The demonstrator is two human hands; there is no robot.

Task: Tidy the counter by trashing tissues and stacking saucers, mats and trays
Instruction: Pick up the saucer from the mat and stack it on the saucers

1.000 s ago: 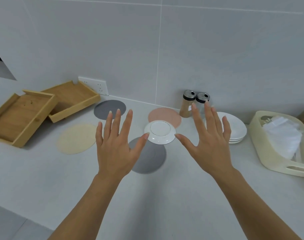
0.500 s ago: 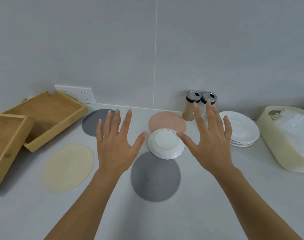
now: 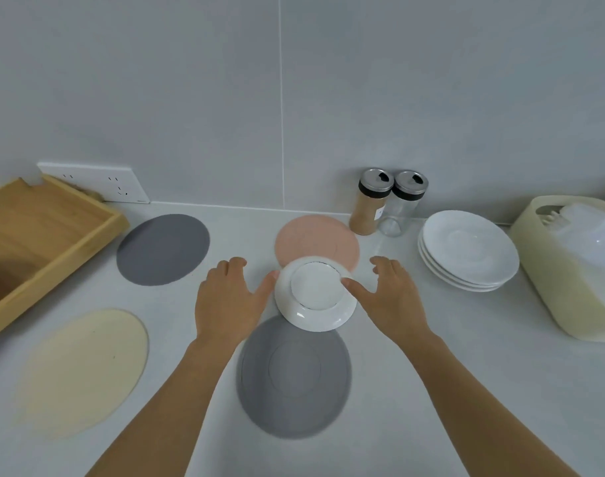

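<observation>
From where I stood the job looked roughly half done. The counter (image 3: 432,390) carried the largest piece, a wooden tray (image 3: 42,242) at nine o'clock, running out of sight to the left, so I could not tell whether the trays were stacked. At three o'clock a cream bin (image 3: 549,290) held white crumpled material, most likely the tissues, and none lay loose on the surface as far as I could see. The mats were all unstacked: a beige mat (image 3: 84,370) at seven o'clock, a dark grey mat (image 3: 294,383) at six, a second grey mat (image 3: 163,249) at ten and a pink mat (image 3: 314,242) at twelve, each lying flat and apart from the others. At two o'clock a saucer stack (image 3: 469,253) of about three sat just beside the bin. One upturned saucer (image 3: 314,294) remained at the centre, overlapping the pink mat and the near grey one. The left hand (image 3: 228,301) and the right hand (image 3: 390,297) flanked it, both spread, thumbs touching its rim, closing in but not yet gripping. Two shaker jars (image 3: 387,201) stood against the wall at one o'clock.
</observation>
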